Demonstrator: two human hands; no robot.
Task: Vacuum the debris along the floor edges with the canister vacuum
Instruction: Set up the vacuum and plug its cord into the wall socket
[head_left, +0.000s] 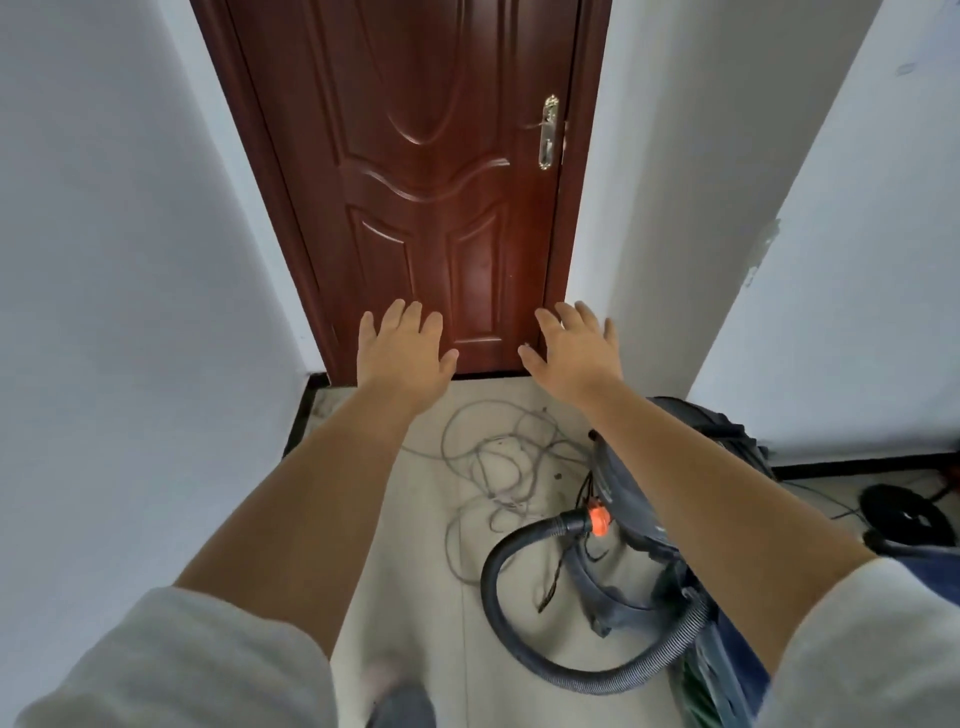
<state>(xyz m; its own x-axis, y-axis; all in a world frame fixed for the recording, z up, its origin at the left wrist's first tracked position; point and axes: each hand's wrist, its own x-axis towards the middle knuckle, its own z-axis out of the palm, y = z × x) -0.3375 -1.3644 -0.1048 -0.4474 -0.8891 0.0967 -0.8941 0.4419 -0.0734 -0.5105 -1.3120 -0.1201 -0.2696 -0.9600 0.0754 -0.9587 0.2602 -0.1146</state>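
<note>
Reddish-brown wooden door (441, 182) fills the far end of the head view, its brass handle (548, 132) at right. Left hand (405, 353) and right hand (574, 351) reach forward, fingers spread, grasping nothing. Near right, the canister vacuum (631, 499) stands on pale floor tiles (415, 519), black hose (524, 654) looping beside tangled grey cord (493, 462). No readable writing.

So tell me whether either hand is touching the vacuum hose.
Apart. The head view shows the left hand and right hand spread open, raised far from the hose.

a dark red panelled door (431, 182) stands between white walls (104, 260) above pale floor tiles (415, 519).
</note>
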